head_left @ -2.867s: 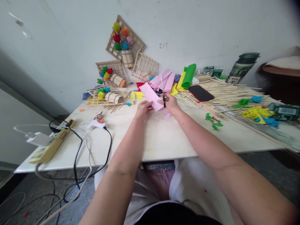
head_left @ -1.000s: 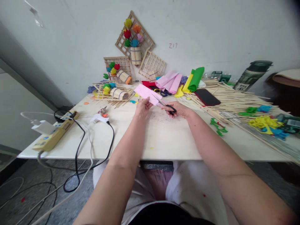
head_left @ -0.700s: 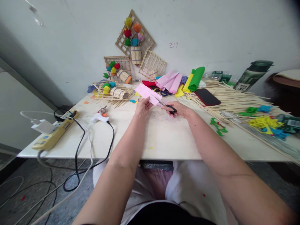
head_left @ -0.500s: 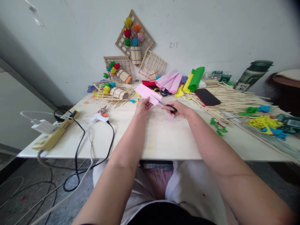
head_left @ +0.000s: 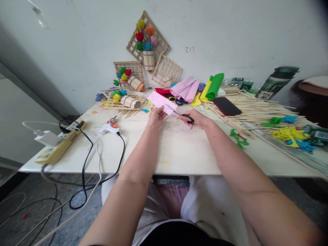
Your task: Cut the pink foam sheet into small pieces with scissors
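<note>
A pink sheet of crepe-like paper [head_left: 159, 99] is pinched at its near edge by my left hand [head_left: 156, 116]. My right hand [head_left: 196, 119] grips black-handled scissors [head_left: 188, 118]. Their blades reach left across the paper's right part, close to my left fingertips. Under my right hand a small pink scrap [head_left: 188, 126] lies on the tabletop. Just behind the paper are folded pink sheets [head_left: 185, 89] and a second pair of scissors [head_left: 180, 101] with dark handles.
Left are a power strip [head_left: 60, 143], a white glue gun [head_left: 109, 128] and trailing cords. Stick trellises with paper flowers [head_left: 124, 73] stand at the back. Right are a phone [head_left: 227, 106], many thin sticks [head_left: 258, 106], green scraps [head_left: 238, 138] and a dark bottle [head_left: 278, 82].
</note>
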Demonstrator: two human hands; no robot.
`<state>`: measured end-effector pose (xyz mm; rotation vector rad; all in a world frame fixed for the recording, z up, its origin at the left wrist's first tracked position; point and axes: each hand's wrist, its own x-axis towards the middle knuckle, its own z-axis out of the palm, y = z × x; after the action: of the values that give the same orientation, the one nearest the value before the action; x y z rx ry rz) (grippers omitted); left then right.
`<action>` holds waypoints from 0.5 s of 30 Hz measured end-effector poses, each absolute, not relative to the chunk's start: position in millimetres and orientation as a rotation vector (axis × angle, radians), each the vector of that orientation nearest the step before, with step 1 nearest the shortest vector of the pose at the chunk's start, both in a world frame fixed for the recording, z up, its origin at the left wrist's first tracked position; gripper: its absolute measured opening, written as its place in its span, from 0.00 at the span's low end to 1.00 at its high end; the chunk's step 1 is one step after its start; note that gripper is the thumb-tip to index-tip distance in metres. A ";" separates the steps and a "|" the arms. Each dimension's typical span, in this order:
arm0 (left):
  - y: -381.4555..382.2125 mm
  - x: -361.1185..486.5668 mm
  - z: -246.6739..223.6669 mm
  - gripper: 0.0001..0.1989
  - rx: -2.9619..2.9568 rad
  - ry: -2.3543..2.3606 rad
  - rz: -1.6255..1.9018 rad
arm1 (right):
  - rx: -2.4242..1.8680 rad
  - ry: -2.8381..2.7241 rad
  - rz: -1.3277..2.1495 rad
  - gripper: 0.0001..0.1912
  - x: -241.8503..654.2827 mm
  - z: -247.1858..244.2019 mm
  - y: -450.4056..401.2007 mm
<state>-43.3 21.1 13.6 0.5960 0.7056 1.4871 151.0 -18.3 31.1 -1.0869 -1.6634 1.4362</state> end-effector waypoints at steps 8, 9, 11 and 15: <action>22.3 -43.9 13.0 0.07 0.585 0.693 1.498 | -1.103 -1.684 1.388 0.10 148.9 33.7 -21.2; 22.5 -44.0 12.9 0.07 0.583 0.694 1.498 | -1.110 -1.689 1.376 0.10 148.7 33.8 -21.3; 22.7 -44.0 12.8 0.07 0.579 0.695 1.498 | -1.125 -1.694 1.356 0.11 148.3 34.1 -21.6; 22.5 -43.6 13.0 0.06 0.578 0.677 1.504 | -1.121 -1.696 1.349 0.11 147.5 34.3 -21.7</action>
<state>-43.6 22.5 13.0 0.5776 0.6775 1.5045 147.5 -21.7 34.3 -1.1212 -1.6956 1.3487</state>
